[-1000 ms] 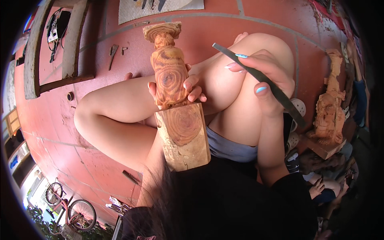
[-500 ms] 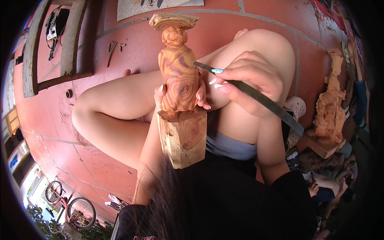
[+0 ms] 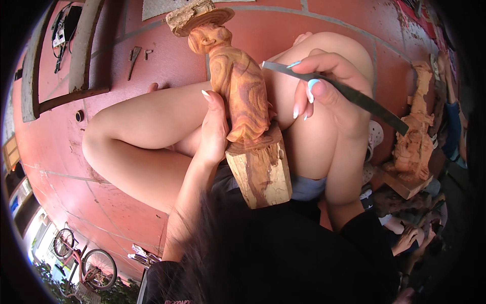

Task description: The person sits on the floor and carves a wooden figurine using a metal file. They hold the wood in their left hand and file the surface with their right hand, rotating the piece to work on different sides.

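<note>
A carved wooden figurine (image 3: 240, 93) with swirling orange-brown grain stands tilted over my lap. It has a broad hat, partly rough, and a pale block base. My left hand (image 3: 215, 126) grips its lower body just above the base, thumb along the near left side and the other fingers mostly hidden behind. In my right hand (image 3: 336, 93) is a flat, dark metal carving blade (image 3: 367, 101), pinched between thumb and fingers. Its bright tip points left, close to the figurine's back with a small gap visible.
Left on the red tiles are a wooden frame (image 3: 80, 55), a small tool (image 3: 133, 62) and a dark ring (image 3: 79, 115). Another carved figure (image 3: 414, 144) lies at the right, near another person's hands (image 3: 407, 239). A bicycle (image 3: 98, 268) stands at lower left.
The figurine has turned to show its side, its hat leaning left and its base shifted right. My left thumb now lies along its body. The blade has moved right and slightly up.
</note>
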`<action>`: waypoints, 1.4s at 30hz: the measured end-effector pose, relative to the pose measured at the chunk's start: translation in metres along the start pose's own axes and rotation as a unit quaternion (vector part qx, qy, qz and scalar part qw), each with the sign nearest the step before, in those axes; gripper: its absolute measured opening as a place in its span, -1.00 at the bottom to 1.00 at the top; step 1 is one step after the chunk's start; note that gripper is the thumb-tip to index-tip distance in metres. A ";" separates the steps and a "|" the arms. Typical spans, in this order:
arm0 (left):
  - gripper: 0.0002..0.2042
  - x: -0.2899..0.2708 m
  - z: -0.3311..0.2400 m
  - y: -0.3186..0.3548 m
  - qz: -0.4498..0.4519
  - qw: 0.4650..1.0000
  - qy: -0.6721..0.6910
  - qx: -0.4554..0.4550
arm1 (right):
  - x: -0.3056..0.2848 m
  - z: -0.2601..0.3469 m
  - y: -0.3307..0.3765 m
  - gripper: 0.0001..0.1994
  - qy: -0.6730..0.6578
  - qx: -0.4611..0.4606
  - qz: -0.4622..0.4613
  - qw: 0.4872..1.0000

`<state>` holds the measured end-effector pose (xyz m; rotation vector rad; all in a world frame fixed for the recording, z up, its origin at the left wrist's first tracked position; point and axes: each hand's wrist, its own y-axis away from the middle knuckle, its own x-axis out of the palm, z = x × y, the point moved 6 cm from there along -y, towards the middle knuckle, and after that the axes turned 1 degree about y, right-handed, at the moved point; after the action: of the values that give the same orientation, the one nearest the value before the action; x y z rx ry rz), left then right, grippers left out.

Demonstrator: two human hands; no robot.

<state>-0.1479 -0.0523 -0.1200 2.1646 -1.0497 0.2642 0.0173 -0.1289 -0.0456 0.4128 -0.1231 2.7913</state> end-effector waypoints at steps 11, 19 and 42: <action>-0.26 0.017 -0.016 0.001 -0.065 0.997 0.000 0.034 | 0.009 0.003 -0.001 -0.80 0.060 -0.062 0.057 0.995; -0.36 0.030 -0.027 0.001 -0.075 0.992 -0.087 0.061 | 0.012 -0.003 0.001 -0.46 0.057 -0.056 0.012 0.997; -0.36 0.023 -0.020 -0.004 -0.040 0.996 -0.073 0.039 | 0.009 -0.007 -0.017 -0.75 0.035 -0.032 0.052 0.998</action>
<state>-0.1275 -0.0510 -0.0973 2.3199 -1.0442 0.1126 0.0124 -0.1086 -0.0488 0.3011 -0.2233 2.8916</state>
